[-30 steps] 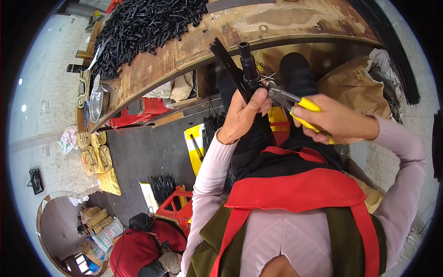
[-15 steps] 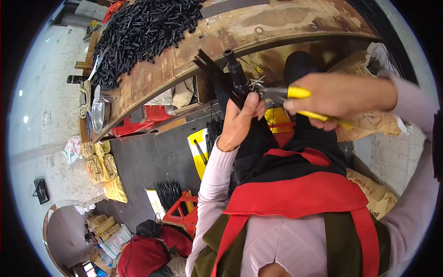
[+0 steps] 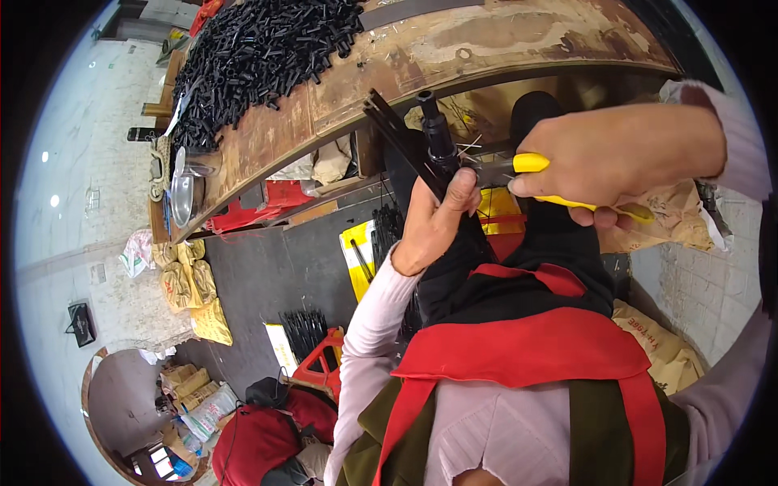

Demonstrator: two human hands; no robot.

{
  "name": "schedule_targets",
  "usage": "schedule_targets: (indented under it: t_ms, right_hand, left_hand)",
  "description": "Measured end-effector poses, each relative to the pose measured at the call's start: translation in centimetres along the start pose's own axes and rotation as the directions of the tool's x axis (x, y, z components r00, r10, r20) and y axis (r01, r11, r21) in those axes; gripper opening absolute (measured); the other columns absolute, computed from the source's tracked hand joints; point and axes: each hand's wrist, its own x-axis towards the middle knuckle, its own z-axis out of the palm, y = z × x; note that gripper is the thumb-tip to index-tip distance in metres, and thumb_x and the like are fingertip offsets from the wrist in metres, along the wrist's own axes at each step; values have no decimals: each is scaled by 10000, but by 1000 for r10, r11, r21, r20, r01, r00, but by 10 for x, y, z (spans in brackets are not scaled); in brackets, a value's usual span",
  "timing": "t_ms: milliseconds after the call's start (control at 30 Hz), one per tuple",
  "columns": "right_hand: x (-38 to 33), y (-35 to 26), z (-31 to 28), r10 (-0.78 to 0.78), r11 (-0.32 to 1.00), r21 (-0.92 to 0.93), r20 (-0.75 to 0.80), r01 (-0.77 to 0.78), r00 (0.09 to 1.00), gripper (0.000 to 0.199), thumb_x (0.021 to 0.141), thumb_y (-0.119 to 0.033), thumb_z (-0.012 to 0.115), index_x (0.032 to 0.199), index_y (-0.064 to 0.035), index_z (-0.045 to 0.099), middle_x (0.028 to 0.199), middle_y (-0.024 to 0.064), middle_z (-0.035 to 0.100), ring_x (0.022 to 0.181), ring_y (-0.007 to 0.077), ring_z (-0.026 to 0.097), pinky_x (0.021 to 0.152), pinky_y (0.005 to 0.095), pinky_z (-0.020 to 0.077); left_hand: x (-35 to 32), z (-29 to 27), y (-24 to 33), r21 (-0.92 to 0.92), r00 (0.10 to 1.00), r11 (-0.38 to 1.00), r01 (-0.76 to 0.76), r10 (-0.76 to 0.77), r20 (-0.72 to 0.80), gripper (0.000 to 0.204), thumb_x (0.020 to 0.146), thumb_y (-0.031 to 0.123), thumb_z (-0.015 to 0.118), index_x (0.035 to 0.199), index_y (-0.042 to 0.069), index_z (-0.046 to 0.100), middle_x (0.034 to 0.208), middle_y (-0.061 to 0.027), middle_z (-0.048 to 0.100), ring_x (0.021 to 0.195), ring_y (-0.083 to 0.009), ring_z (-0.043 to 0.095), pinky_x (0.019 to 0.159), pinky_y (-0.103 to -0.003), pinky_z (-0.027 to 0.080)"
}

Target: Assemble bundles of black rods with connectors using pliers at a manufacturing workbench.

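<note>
Above the lap, left hand: the left hand [image 3: 438, 223] is closed, thumb pressed over the base of a black stepped fitting [image 3: 438, 134], with a bundle of dark rods [image 3: 397, 134] caught in the same grasp.
Across from it, right hand: the right hand [image 3: 608, 158] is wrapped round the handles of yellow-handled pliers [image 3: 532, 164], its back turned up.
Pliers to fitting: the metal head points leftward at the fitting's lower end, just beside the left thumb; whether its tips touch anything there, I cannot tell.
Fitting's long axis: it runs from the left hand up toward the table [image 3: 502, 49], tilted a little left, crosswise to the pliers.
Nearer hand: the left, which holds the fitting; from the right hand, the fitting lies to the left and slightly farther from the body.
Pale strands: a few thin pale strands [image 3: 470, 148] stick out between fitting and pliers.
Since one second ago: the right hand has rolled over and its forearm has risen to come in more level from the right; the pliers slope less steeply. The left hand's grasp looks much the same.
Nearest the body: a red apron [image 3: 527, 348] covers the waist, with a brown sack [image 3: 660, 340] to its right.
Farther out: a heap of short black tubes [image 3: 259, 65] covers the table's far left part; more dark rods [image 3: 306, 332] stand on the grey floor [image 3: 251, 267] beside a red plastic frame [image 3: 324, 364].
</note>
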Motion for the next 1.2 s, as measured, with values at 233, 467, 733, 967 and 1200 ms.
schedule_targets:
  t_ms: [233,467,733,967,1200]
  right_hand:
    - [32,33,35,-191,967,125,-222,222,956,290,992,-279,513,1076,-11,582,666,77,616,545,148,616,512,316,483]
    - [48,68,77,-550,833,-328,-580,446,601,418,915,-80,561,1330,-82,511,1016,128,581,924,292,579,821,376,454]
    - [46,76,71,-654,741,-656,-656,143,378,696,752,61,627,1403,-138,476,1142,128,509,1031,311,528,900,409,441]
    - [50,76,74,-680,722,-679,-661,131,318,741,735,77,628,1420,-150,458,1164,134,504,1050,315,518,914,413,434]
    - [51,74,76,-701,680,-733,-658,-21,274,720,748,30,639,1421,-166,475,1009,119,510,913,289,528,826,389,448]
  left_hand:
    - [-5,-20,-5,-168,999,986,11,-17,-33,329,1019,279,521,1164,-14,481,741,4,425,638,-86,401,578,-244,357]
    - [-7,-13,1,-284,995,958,-32,5,-95,324,995,339,549,1119,52,465,768,-3,400,613,-94,351,563,-257,332]
    - [-11,-3,1,-242,999,970,1,-11,-38,233,1020,262,523,1009,41,449,715,15,391,615,-83,369,561,-242,343]
    - [-15,5,4,-270,998,963,-1,-17,-62,197,1017,217,532,1027,36,455,729,16,394,618,-84,372,560,-241,346]
    - [-17,9,6,-254,992,967,-20,-13,-127,150,1012,163,536,1032,36,457,732,10,415,616,-84,390,556,-244,353]
